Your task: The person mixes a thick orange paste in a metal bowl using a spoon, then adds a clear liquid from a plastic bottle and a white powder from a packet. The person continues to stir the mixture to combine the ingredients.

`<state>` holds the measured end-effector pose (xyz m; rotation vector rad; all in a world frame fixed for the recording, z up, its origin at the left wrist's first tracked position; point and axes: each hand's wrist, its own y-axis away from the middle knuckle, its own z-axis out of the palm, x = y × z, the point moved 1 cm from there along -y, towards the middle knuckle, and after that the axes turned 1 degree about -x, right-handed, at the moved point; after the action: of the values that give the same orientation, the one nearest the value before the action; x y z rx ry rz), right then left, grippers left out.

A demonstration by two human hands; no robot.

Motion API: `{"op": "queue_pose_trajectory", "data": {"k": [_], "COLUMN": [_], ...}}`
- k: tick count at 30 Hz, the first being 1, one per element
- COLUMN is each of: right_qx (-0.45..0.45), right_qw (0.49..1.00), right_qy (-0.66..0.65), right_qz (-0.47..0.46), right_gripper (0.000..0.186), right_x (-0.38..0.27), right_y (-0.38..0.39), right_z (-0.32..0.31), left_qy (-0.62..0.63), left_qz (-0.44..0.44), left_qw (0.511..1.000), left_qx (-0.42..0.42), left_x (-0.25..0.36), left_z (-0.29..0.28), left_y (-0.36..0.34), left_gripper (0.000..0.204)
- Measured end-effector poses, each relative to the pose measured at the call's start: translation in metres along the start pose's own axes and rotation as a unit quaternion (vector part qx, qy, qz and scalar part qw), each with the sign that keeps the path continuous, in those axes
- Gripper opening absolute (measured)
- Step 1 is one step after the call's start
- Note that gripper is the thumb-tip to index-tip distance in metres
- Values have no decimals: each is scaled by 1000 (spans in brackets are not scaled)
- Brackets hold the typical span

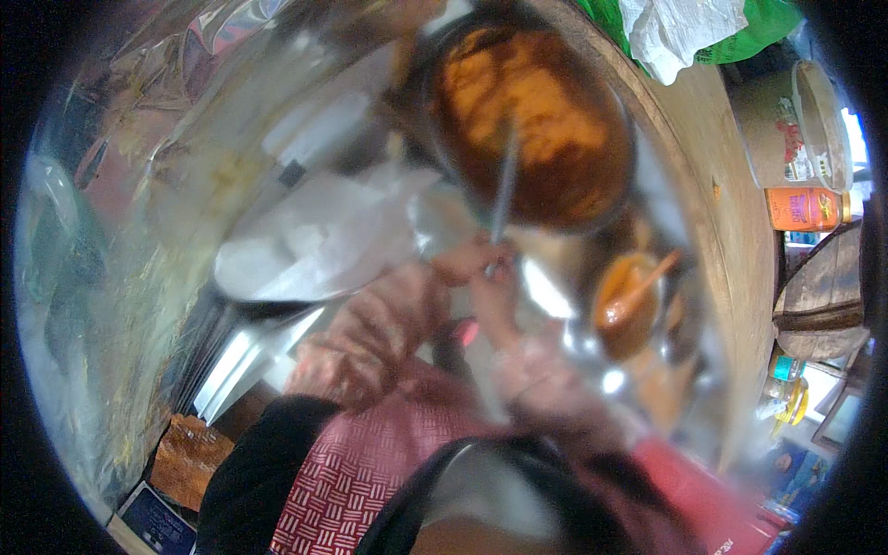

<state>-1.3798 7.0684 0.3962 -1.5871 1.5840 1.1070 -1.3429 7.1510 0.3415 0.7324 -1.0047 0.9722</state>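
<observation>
My left hand (460,263) and my right hand (495,282) meet just in front of a large round pan (618,180) of orange-brown food. Both are blurred; their fingers look drawn together, and whatever lies between them is too smeared to make out. A pale, thin handle (506,185) runs from the pan down to my fingertips. Whether either hand grips it, I cannot tell. To the right, a small bowl (606,326) of orange sauce has an orange-brown stick-like utensil (655,277) leaning in it. Loose, patterned pinkish sleeves (370,328) cover my forearms.
A whitish plastic bag (314,231) lies left of my hands. Clear plastic sheeting (120,305) hangs along the left. Beyond the wooden edge (712,194) on the right stand a whitish tub (763,120) and an orange-labelled jar (803,209). A green bag (763,32) sits at the top right.
</observation>
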Motion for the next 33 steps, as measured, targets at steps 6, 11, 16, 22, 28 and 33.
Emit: {"op": "queue_pose_trajectory", "data": {"k": [6, 11, 16, 22, 28, 33], "right_qx": [44, 2, 26, 79, 136, 159], "right_qw": [997, 993, 993, 995, 981, 962], "right_qy": [19, 116, 77, 49, -141, -213], "right_qz": [-62, -16, -82, -47, -1, -68], "right_gripper": [28, 33, 29, 19, 20, 23], "right_x": [-14, 5, 34, 45, 103, 95], "right_y": [22, 61, 104, 165, 231, 289], "right_z": [-3, -29, -55, -84, -134, -182], "left_qy": [52, 92, 62, 67, -24, -105], "left_qz": [-55, -90, -122, -137, -88, -147], "left_qw": [997, 991, 989, 988, 991, 982], "left_qx": [0, 20, 50, 28, -97, -62], "left_x": [6, -21, -29, -22, -48, -87], "left_z": [14, 52, 97, 155, 240, 301], "left_y": [13, 37, 61, 96, 109, 129], "left_gripper": [23, 22, 20, 23, 19, 18]}}
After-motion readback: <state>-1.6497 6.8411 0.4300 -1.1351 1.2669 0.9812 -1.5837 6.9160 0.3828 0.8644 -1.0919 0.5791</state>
